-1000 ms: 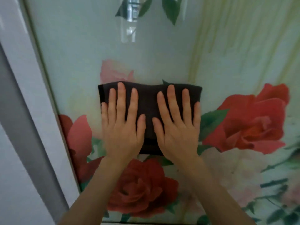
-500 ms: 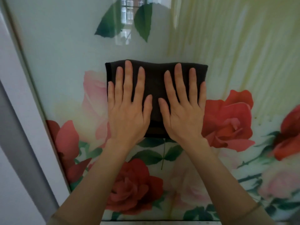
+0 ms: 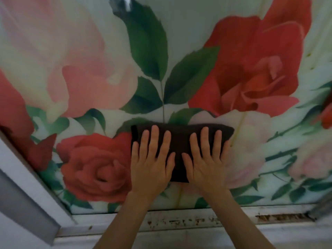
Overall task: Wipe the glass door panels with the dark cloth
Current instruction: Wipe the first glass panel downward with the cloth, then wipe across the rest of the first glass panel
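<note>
Dark cloth (image 3: 179,139) lay flat vs. the glass door panel (image 3: 188,20), low on the panel & approx. centre, a bit right of middle. It was folded into a wide rectangle, w/ its top edge just under the stem of the printed green leaves (image 3: 149,42).

Both hands were on it side by side, thumbs near each other but apart, w/ a strip of cloth showing between them. Left hand (image 3: 150,169) was flat, fingers straight & slightly spread, pressing the left half; its little finger sat at the cloth's left edge. Right hand (image 3: 206,168) was the same: flat, fingers straight, pressing the right half, little finger close to the right edge. Neither hand curled round the cloth. Heels of both palms reached past the cloth's lower edge.

Panel print: a big red rose (image 3: 95,168) just left of the left hand, meeting the cloth's left edge; a 2nd red rose (image 3: 251,72) up & to the right; a pale pink rose (image 3: 86,81) up & to the left.

Bottom rail (image 3: 179,221) was white, speckled w/ dark marks, & ran under the panel; both forearms crossed it. At its right end was a narrow slot (image 3: 282,216), brownish inside. Side frame (image 3: 27,186) on the left was white & grey, slanting in view. Outer edges of the view were blurred.
</note>
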